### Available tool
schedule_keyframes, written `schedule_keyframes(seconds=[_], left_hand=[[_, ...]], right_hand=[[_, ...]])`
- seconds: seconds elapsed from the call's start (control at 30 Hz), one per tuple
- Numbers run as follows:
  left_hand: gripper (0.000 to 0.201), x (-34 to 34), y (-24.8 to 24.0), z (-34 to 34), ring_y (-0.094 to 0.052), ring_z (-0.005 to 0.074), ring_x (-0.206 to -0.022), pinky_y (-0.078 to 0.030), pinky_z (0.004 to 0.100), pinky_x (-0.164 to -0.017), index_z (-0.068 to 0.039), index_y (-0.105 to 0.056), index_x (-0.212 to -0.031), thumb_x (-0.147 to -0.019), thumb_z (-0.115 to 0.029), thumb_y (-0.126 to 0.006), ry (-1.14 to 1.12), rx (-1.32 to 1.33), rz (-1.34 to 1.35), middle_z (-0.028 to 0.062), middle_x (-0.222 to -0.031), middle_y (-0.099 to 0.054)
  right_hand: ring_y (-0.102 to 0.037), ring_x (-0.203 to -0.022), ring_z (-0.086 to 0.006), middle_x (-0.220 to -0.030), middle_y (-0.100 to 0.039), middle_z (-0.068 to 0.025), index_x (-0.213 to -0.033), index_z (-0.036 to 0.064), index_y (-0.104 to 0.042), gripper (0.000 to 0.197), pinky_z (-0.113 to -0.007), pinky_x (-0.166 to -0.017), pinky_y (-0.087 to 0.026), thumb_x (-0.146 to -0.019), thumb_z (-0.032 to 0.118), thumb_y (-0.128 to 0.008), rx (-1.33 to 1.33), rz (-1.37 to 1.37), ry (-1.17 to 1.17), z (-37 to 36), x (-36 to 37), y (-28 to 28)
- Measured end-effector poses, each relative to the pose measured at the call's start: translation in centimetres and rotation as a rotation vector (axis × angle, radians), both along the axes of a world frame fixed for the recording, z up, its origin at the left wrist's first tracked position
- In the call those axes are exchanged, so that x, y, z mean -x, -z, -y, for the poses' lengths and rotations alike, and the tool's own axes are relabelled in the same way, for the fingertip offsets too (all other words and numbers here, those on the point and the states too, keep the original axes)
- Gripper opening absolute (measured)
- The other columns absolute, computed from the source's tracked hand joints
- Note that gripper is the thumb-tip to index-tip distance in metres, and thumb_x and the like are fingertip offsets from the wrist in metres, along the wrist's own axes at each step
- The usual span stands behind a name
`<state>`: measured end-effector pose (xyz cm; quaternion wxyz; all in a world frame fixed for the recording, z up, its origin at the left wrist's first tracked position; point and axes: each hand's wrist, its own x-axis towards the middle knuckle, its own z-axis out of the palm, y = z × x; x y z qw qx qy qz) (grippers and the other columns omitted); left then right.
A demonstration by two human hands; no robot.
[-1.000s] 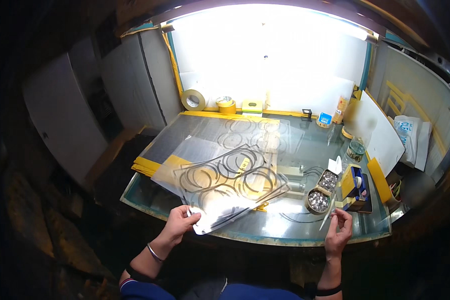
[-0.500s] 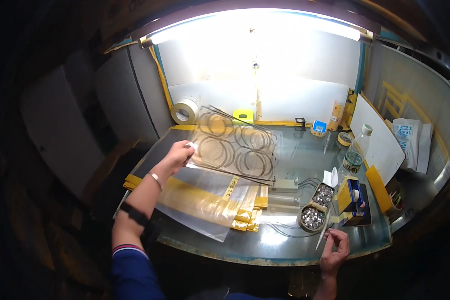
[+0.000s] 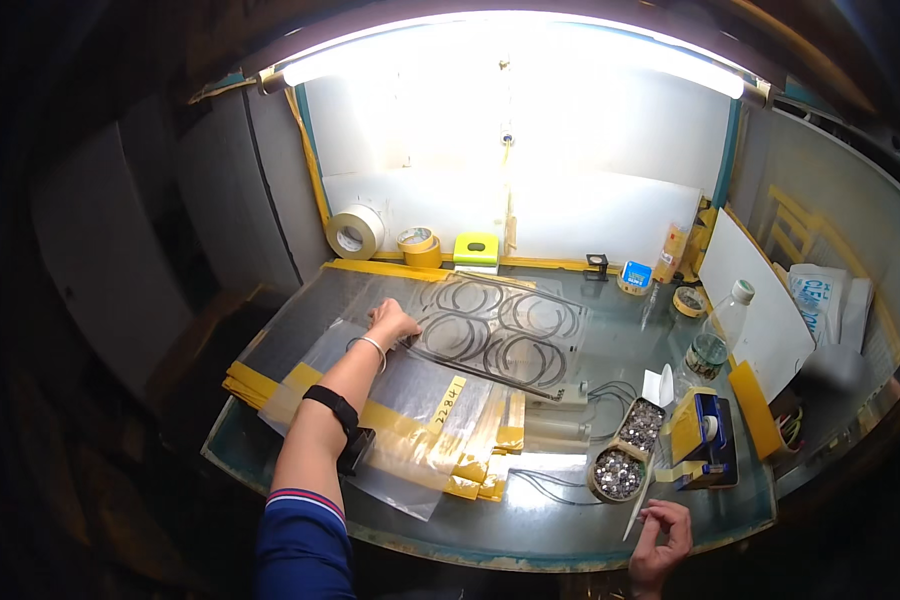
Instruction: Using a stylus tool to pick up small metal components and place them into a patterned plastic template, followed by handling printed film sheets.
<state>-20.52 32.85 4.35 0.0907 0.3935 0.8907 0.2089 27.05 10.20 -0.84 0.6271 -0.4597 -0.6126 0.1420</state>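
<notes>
My left hand (image 3: 395, 322) is closed at the left edge of a clear film sheet (image 3: 530, 335) printed with dark curved rings and lines. The sheet lies nearly flat over the back middle of the table, partly on other clear sheets. Below it is a stack of clear film sheets (image 3: 410, 415) with yellow tape strips. At the front right, my right hand (image 3: 662, 540) is closed on a slim white pointed tool (image 3: 638, 512), whose exact kind I cannot make out. Just beyond the tool stand a round tin (image 3: 591, 482) and a rectangular tin (image 3: 641, 401), both full of small shiny pieces.
A blue tape dispenser (image 3: 708, 430) and a plastic bottle (image 3: 712, 335) stand on the right. Tape rolls (image 3: 356, 232) and a yellow-green hole punch (image 3: 477, 250) line the back. A lit tube lamp (image 3: 510, 25) hangs above. Thin dark cables (image 3: 555, 487) lie near the tins.
The ring-printed sheet, tilted up and blurred before, now lies lower and flatter, further right in view. My left hand moved with it. My right hand still holds the white tool.
</notes>
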Motion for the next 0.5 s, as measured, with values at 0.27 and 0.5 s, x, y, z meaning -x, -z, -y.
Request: schedule_keyframes(seconds=[0.27, 0.5], left_hand=[[0.025, 0.2, -1.0, 1.2, -0.065, 0.0228, -0.061, -0.049, 0.0363, -0.045, 0.007, -0.059, -0.094, -0.082, -0.012, -0.071, 0.112, -0.085, 0.785, 0.0128, -0.078, -0.064], [0.020, -4.5, -3.3, 10.0, -0.068, 0.0198, -0.062, -0.049, 0.0289, -0.045, -0.002, -0.053, -0.116, -0.096, -0.005, -0.048, 0.207, -0.442, 1.026, 0.0078, -0.082, -0.064]], right_hand=[[-0.060, -0.074, -0.0150, -0.094, -0.059, -0.0143, -0.087, -0.0030, -0.058, 0.009, -0.025, -0.065, -0.053, -0.085, -0.009, -0.052, 0.008, -0.015, -0.001, 0.2, 0.3, -0.6], [-0.061, -0.075, -0.0143, -0.093, -0.060, -0.0113, -0.086, -0.0033, -0.058, 0.010, -0.025, -0.066, -0.053, -0.085, -0.010, -0.051, -0.068, 0.030, -0.005, -0.6, -0.6, 0.3]])
